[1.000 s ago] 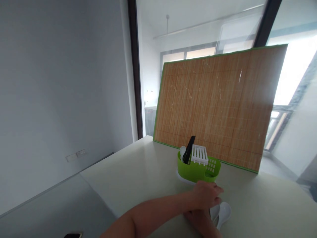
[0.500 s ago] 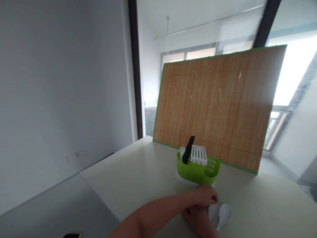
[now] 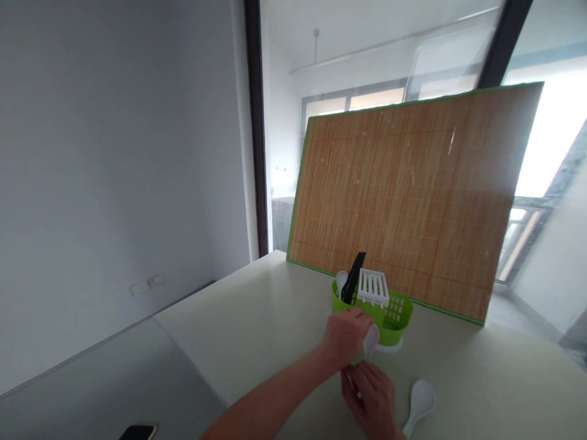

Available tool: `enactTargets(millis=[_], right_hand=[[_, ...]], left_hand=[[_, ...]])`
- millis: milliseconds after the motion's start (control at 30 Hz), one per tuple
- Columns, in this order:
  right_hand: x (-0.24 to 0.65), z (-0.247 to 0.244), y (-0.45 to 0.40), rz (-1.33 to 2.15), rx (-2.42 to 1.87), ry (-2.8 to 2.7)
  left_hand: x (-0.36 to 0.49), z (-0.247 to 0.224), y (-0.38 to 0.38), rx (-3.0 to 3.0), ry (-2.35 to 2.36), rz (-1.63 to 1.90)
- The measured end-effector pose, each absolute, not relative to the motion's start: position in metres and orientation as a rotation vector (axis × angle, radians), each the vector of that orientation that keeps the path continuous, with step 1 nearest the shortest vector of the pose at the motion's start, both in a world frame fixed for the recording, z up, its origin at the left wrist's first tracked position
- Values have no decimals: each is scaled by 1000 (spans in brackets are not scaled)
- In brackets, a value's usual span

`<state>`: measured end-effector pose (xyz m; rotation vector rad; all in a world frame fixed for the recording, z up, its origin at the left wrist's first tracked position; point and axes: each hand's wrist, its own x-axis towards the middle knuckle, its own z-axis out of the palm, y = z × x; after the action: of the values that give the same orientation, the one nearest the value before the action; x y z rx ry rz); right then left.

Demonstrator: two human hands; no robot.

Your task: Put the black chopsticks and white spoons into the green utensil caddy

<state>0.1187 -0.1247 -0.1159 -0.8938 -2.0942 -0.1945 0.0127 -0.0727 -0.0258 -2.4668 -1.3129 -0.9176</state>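
Between my hands a white spoon [image 3: 370,340] is raised just in front of the green basket [image 3: 339,305]. My left hand [image 3: 347,335] is closed beside the spoon's bowl, touching it. Below it, my right hand [image 3: 370,391] has its fingers closed round the handle end. A second white spoon [image 3: 422,398] lies on the table to the right of my right hand. In the basket stand a small white spoon [image 3: 341,282] and a black utensil [image 3: 354,278], with a white slotted rack [image 3: 373,286] on top.
A large bamboo-patterned board [image 3: 403,208] with green edging leans upright behind the basket on the white table [image 3: 257,318]. A dark phone [image 3: 139,432] lies at the lower left. Beyond are a grey wall and glass panels.
My hands have uncrossed. One of the two spoons on the table has been lifted toward the basket, and my left hand has moved left and up.
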Motion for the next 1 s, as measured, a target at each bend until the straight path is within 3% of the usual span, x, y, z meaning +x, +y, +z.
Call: enactTargets(millis=[233,433,867,1000], right_hand=[[119,-132,-108,342,-1291,-1739],[112,-148,-101,654,-1306,-1901],[113,-138,-104,788,-1176,-1996],[115,-139,-104,773,-1200,-2048]], left_hand=[[-36,-27,-90,-2290,-1194,-1053],[-40,-44,-96,-2306,-1196,-1160],[-40,-37,-113,-2454,-1315,-1265],[-49,-15,-113,-2417,-1196,-1263]])
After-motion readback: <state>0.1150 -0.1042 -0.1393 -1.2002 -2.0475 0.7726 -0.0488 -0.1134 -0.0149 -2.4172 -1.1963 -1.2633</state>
